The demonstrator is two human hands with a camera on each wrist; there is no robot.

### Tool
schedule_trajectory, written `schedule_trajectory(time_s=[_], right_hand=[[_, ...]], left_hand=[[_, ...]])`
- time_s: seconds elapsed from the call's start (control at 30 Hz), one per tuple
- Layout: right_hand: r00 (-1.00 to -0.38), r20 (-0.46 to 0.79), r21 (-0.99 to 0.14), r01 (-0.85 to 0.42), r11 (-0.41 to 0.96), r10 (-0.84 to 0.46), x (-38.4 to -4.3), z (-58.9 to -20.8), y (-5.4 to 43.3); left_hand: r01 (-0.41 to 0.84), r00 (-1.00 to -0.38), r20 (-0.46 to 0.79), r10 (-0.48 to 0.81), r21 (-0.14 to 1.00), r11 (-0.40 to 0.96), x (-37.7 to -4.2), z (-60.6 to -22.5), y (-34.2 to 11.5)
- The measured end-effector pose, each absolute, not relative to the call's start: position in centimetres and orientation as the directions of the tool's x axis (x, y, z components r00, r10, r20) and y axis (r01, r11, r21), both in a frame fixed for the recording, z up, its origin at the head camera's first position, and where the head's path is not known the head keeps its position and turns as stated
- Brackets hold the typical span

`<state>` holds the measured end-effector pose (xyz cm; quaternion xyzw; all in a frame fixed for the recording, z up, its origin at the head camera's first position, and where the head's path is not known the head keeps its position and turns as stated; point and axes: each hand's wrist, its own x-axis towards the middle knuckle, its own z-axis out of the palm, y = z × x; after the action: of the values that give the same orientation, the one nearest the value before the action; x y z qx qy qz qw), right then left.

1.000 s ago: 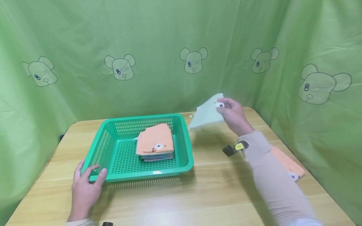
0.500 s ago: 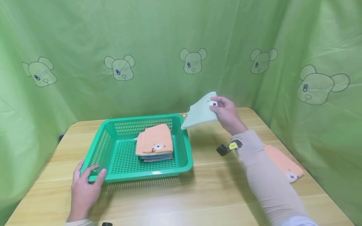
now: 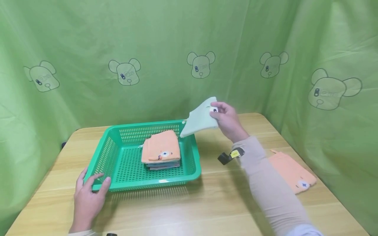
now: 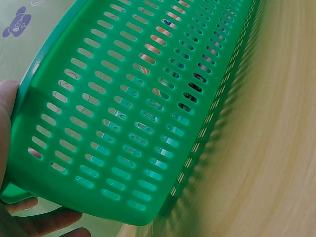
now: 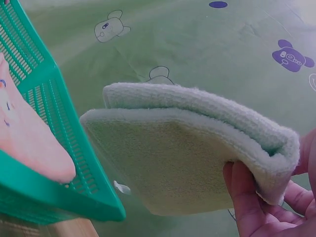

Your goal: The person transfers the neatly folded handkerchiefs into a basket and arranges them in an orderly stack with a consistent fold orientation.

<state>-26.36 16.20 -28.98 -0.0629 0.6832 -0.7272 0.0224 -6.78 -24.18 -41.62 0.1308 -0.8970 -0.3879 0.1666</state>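
A folded pale green towel hangs in the air over the right rim of a green plastic basket. My right hand pinches it by one edge, thumb on one face and fingers on the other; the right wrist view shows its folded layers. Inside the basket, toward the right, lies a stack of folded towels with an orange towel on top. My left hand grips the basket at its near left corner. In the left wrist view, fingers show around that corner.
Another folded orange towel lies on the wooden table at the right, partly behind my right sleeve. A green curtain with printed bear heads surrounds the table at the back and sides.
My right hand has moved left with the pale green towel, from beside the basket to over its right rim. More of the orange towel at the right shows. My left hand has stayed put.
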Motion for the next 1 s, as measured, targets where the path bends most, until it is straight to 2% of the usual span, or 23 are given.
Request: schedule_trajectory(time_s=[0.57,1.0], right_hand=[[-0.987,0.045,-0.985,-0.018,-0.171,-0.154,-26.7,-30.1,13.4],[-0.988,0.042,-0.979,-0.011,-0.203,-0.147,-27.0,-31.0,11.5]], left_hand=[[-0.111,-0.91,0.19,-0.368,0.743,0.66,-6.9,-41.7,-24.2],[-0.125,-0.913,0.173,-0.37,0.744,0.656,-6.9,-41.6,-24.2]])
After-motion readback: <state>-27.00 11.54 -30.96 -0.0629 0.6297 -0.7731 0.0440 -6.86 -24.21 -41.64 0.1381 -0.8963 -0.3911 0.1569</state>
